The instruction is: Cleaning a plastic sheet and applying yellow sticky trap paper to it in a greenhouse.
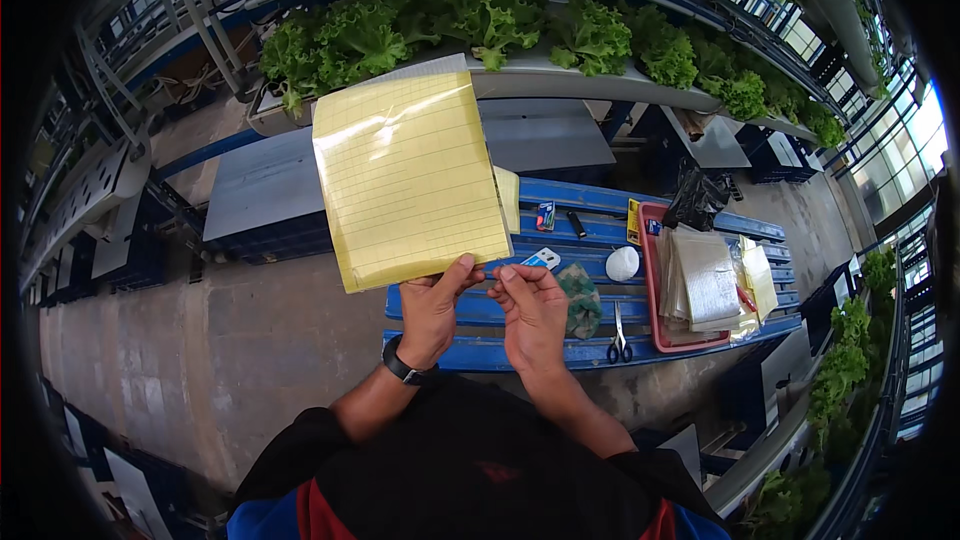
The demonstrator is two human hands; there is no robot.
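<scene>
My left hand (439,304) grips the lower edge of a glossy yellow gridded sheet (405,172), thumb on its face; it looks like a sticky insect trap sheet. The sheet is raised above a blue slatted bench (465,319). My right hand (529,300) is close to the sheet's lower right corner, thumb and forefinger pinched together; whether something thin is between them cannot be made out. Behind the hands, on the bench, lie a blue and white packet (541,259), a camouflage-pattern cloth (578,300), a ball of white string (622,264) and scissors (619,341).
To the right, a red plastic tray (654,300) holds a stack of translucent sheets (701,277); a black plastic bag (697,195) lies at its far end. A small box (545,215) and a black object (576,224) sit farther back. Lettuce (495,19) grows in a white channel beyond.
</scene>
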